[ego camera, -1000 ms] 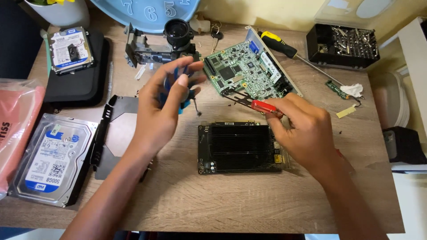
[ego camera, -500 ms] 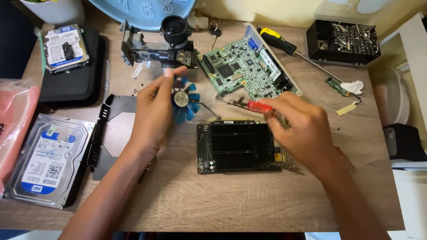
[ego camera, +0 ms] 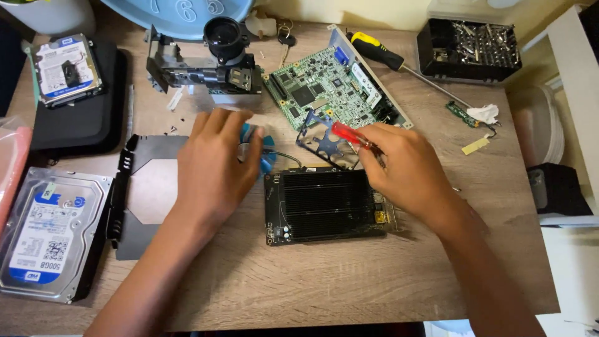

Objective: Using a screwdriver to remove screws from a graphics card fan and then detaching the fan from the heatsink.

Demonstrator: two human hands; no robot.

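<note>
Left fingers (ego camera: 215, 159): curled over my small blue fan (ego camera: 265, 153) — ribbed black heatsink (ego camera: 324, 203) just right.
Right fingers (ego camera: 399, 165): clamped on red-handled screwdriver (ego camera: 349, 134), beside the fan's metal frame (ego camera: 324, 140).
Far left: silver hard drive (ego camera: 50, 240) — blue-white label.

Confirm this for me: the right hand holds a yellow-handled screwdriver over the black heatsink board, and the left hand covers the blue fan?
Not quite: in the head view the screwdriver in the right hand has a red handle. The rest stands: black heatsink board, left hand on the blue fan.
</note>
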